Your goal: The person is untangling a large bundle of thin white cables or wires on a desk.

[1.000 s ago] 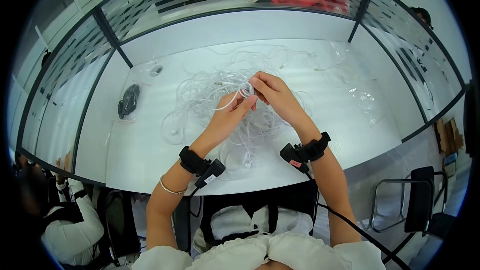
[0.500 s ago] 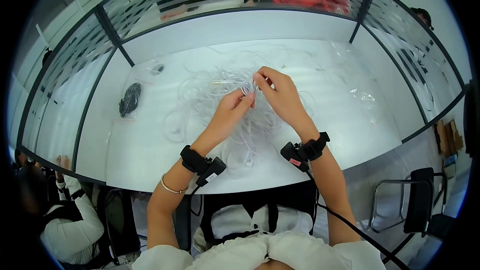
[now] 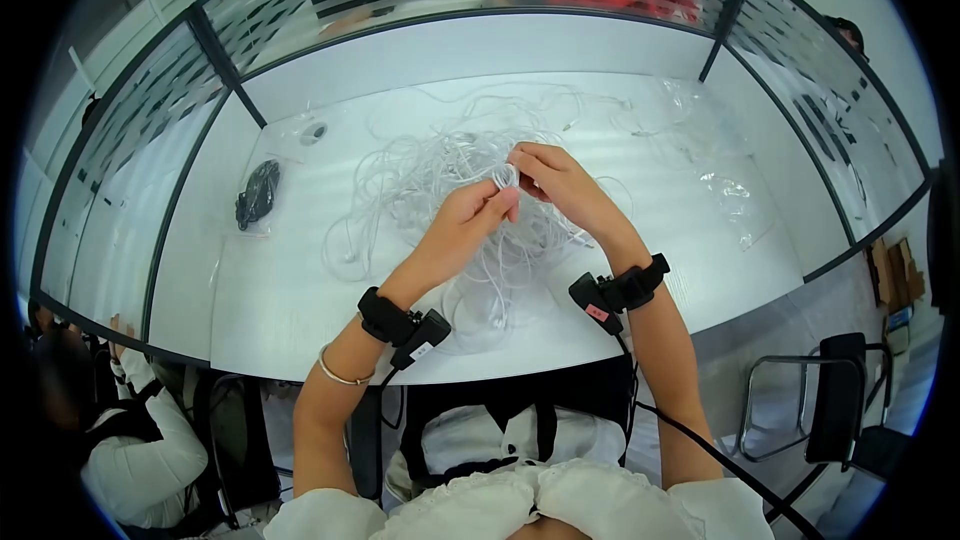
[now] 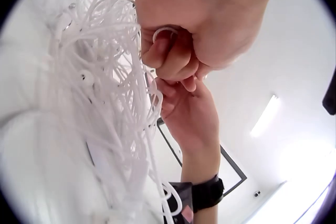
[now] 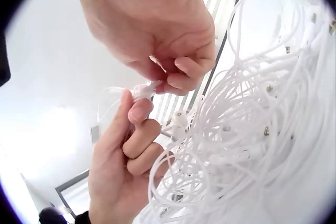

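Over the middle of the desk, my left hand [image 3: 463, 223] pinches a small bundle of looped white earphone cord [image 5: 142, 91] between thumb and forefinger. From the other side, my right hand [image 3: 568, 190] has thumb and fingertips together on the end of that bundle. The two hands nearly meet, and their fingers hide part of the cord in the head view. Beneath them spreads a tangled heap of white earphones [image 3: 450, 152]. A white earbud [image 4: 86, 78] shows among the strands in the left wrist view, and gold-coloured plugs [image 5: 266, 131] show in the right wrist view.
A black bundle in a clear bag [image 3: 258, 196] lies at the desk's left. Crumpled clear plastic [image 3: 730, 195] lies on the right. A white partition [image 3: 480, 43] walls the back, with glass above. A chair [image 3: 845, 390] stands at right; another person [image 3: 150, 450] sits at left.
The gold-coloured plug that stuck out left of my hands no longer shows there. The cord now forms a tighter loop above my left fingers. My right wrist has shifted slightly right.
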Motion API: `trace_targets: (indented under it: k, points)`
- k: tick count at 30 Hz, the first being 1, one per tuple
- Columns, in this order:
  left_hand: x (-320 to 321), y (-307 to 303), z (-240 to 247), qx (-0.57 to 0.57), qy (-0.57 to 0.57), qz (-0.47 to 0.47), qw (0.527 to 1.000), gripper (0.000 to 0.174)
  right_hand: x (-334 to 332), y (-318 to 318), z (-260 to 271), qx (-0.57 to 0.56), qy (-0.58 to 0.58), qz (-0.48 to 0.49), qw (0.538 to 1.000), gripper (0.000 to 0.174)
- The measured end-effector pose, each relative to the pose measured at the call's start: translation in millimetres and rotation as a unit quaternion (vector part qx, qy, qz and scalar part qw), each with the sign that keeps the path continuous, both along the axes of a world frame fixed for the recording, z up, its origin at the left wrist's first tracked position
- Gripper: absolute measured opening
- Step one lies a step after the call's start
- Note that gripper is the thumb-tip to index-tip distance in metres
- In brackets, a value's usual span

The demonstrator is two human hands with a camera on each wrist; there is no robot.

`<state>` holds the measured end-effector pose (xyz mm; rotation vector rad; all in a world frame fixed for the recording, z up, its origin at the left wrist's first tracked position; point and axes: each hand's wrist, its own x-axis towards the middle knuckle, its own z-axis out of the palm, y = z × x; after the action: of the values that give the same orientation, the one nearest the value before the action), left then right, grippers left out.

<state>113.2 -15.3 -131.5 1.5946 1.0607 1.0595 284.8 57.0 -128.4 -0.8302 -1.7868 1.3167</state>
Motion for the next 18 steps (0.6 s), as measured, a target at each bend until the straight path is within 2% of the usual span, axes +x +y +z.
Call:
trace_targets:
  k: [1,2,4,7,10,11,13,14,15,18]
  points:
    - [0,1,0,-0.002,0.007,0.005,1.000,0.032,0,2,-3,0.031,-0.014,-0.003,0.999,0.027]
    - [1,2,-1,-0.004,0.013,0.011,1.000,0.032,-2,-8,3,0.073,-0.039,-0.071,0.994,0.025]
    - [0,4,-6,0.008,0.026,0.037,0.999,0.033,-4,-14,14,0.125,-0.024,-0.085,0.988,0.023]
    - [-4,9,-15,0.015,0.038,0.043,0.998,0.030,-3,-12,11,0.245,-0.037,0.009,0.969,0.027]
    - [-3,8,-22,0.072,0.054,0.018,0.996,0.027,-6,-14,6,0.237,-0.041,0.043,0.970,0.027]
    - [0,6,-16,0.057,0.097,0.008,0.994,0.027,-7,-15,13,0.158,-0.046,0.031,0.986,0.026]
    - [5,-1,4,0.030,0.183,-0.011,0.983,0.026,-7,-11,12,0.137,-0.048,-0.003,0.989,0.026]
    - [7,-3,5,0.042,0.181,-0.007,0.983,0.027,-7,-11,11,0.123,-0.050,-0.019,0.991,0.026]
    - [9,-5,4,0.056,0.179,-0.002,0.982,0.028,-4,-9,12,0.065,-0.062,0.023,0.996,0.026]
    - [9,-8,-1,0.090,0.154,0.021,0.984,0.029,1,-10,18,-0.012,-0.011,0.102,0.995,0.026]
